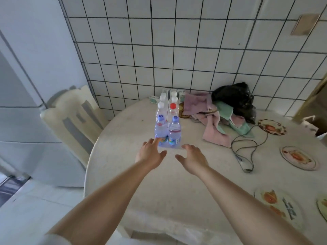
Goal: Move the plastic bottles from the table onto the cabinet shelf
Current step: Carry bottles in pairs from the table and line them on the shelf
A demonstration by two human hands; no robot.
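Clear plastic bottles [167, 128] look light, slippery; our left hand [150, 152] and right hand [192, 157], both loose-fingered and empty, should clasp their waists.

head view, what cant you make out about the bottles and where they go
- Cabinet shelf: not identifiable in the head view.
- Rear bottles: bodies hidden behind the front bottles.
- Labels: too blurred to read.
- Left hand fingertips: contact with the nearest bottle unclear.
- Right hand: open, short of the bottles.
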